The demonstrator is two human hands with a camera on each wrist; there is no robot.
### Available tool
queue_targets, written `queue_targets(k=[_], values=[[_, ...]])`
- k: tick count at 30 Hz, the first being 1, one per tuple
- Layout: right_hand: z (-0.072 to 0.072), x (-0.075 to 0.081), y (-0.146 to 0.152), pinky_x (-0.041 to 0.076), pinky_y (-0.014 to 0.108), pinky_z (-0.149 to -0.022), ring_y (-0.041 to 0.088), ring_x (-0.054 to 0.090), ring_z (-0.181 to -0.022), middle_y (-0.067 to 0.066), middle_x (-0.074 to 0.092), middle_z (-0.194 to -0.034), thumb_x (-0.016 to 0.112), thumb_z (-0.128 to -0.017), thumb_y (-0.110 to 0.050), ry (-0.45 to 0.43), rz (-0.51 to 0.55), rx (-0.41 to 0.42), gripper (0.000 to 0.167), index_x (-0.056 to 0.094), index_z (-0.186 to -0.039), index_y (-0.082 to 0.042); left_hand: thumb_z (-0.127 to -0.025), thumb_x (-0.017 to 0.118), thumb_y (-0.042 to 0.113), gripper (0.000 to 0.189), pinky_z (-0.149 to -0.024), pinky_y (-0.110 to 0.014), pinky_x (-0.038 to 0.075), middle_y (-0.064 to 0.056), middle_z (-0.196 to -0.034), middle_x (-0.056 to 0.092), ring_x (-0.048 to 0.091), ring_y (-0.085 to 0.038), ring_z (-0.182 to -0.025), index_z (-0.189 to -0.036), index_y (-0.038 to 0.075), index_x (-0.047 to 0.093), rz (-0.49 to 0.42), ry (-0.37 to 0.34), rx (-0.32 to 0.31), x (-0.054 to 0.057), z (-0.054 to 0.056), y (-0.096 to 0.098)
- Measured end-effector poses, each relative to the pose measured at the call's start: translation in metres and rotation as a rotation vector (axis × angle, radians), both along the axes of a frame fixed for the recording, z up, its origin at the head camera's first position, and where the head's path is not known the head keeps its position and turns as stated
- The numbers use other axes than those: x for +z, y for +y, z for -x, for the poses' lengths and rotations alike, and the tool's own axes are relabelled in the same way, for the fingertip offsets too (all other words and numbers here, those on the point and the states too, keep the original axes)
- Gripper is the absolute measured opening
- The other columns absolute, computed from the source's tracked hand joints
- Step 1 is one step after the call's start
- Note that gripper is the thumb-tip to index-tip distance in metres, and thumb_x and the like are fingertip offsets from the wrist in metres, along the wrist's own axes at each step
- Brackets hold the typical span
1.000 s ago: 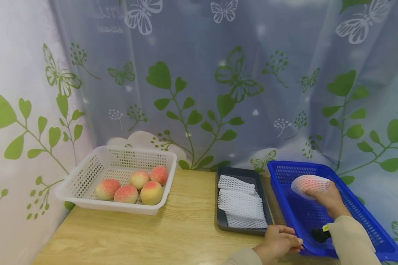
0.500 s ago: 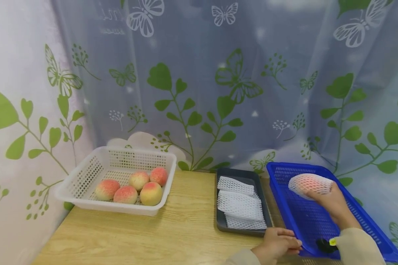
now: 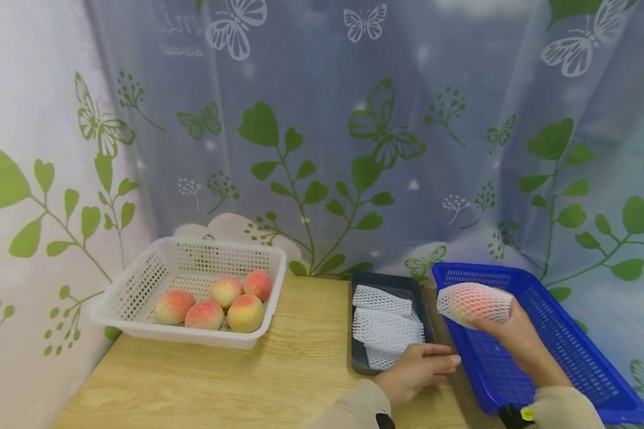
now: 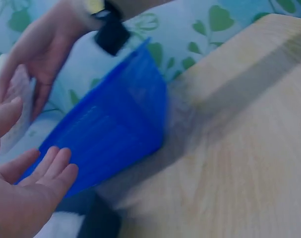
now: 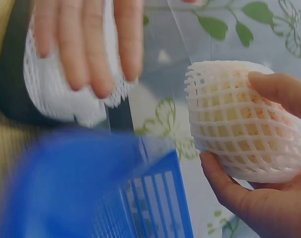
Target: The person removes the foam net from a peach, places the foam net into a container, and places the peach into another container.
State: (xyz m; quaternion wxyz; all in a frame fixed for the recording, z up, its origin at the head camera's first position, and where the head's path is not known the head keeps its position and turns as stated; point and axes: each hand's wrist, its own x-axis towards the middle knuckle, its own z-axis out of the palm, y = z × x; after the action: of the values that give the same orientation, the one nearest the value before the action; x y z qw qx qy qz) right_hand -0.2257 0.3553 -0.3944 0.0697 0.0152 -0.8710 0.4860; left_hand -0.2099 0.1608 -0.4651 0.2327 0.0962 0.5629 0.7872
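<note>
My right hand (image 3: 520,339) grips a peach (image 5: 249,116) wrapped in a white foam net sleeve (image 5: 224,163), thumb on one side and fingers curled on the other. In the head view it hangs over the left rim of the blue basket (image 3: 485,387). My left hand (image 3: 418,369) holds nothing, its fingers stretched toward the basket above the near right corner of the dark tray (image 3: 361,357). Several flat white foam nets (image 3: 389,328) lie in that tray, partly hidden by the left hand.
At the left, a white basket (image 3: 193,336) holds several unwrapped peaches (image 3: 204,314). All stand on a wooden table (image 3: 311,310), with a patterned curtain (image 3: 311,89) behind it. The blue basket's sides rise to the right of the tray.
My right hand has carried the netted peach left, from over the blue basket's inside to its left rim. My left hand has let go of the basket's edge and moved left over the tray.
</note>
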Motion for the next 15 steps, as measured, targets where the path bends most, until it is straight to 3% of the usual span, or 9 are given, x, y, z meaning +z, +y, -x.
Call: queue_targets(k=[5, 10, 15], values=[[-0.005, -0.008, -0.023, 0.051, 0.021, -0.078, -0.003, 0.054, -0.094, 0.017, 0.046, -0.126, 0.070, -0.086, -0.010, 0.000, 0.091, 0.073, 0.076, 0.021, -0.143, 0.004, -0.087, 0.070, 0.009, 0.052, -0.097, -0.048, 0.048, -0.017, -0.120, 0.063, 0.063, -0.026, -0.109, -0.133, -0.006, 0.050, -0.031, 0.009, 0.022, 0.009, 0.010, -0.032], [-0.012, -0.018, -0.043, 0.054, 0.025, -0.078, 0.004, 0.059, -0.096, 0.002, 0.051, -0.117, 0.071, -0.084, -0.004, 0.000, 0.195, 0.157, 0.073, 0.026, -0.141, 0.000, -0.090, 0.068, 0.015, 0.064, -0.101, -0.051, 0.044, -0.017, -0.127, 0.059, 0.058, -0.028, -0.116, -0.142, -0.006, 0.037, -0.074, 0.007, 0.027, 0.014, 0.019, -0.056], [-0.018, -0.031, -0.062, 0.054, 0.026, -0.079, 0.008, 0.060, -0.098, -0.003, 0.054, -0.116, 0.069, -0.083, 0.001, 0.020, 0.258, 0.219, 0.070, 0.029, -0.140, -0.003, -0.093, 0.065, 0.017, 0.071, -0.098, -0.054, 0.045, -0.021, -0.130, 0.053, 0.058, -0.031, -0.114, -0.149, -0.002, 0.025, -0.181, -0.057, 0.009, 0.014, 0.025, -0.073]])
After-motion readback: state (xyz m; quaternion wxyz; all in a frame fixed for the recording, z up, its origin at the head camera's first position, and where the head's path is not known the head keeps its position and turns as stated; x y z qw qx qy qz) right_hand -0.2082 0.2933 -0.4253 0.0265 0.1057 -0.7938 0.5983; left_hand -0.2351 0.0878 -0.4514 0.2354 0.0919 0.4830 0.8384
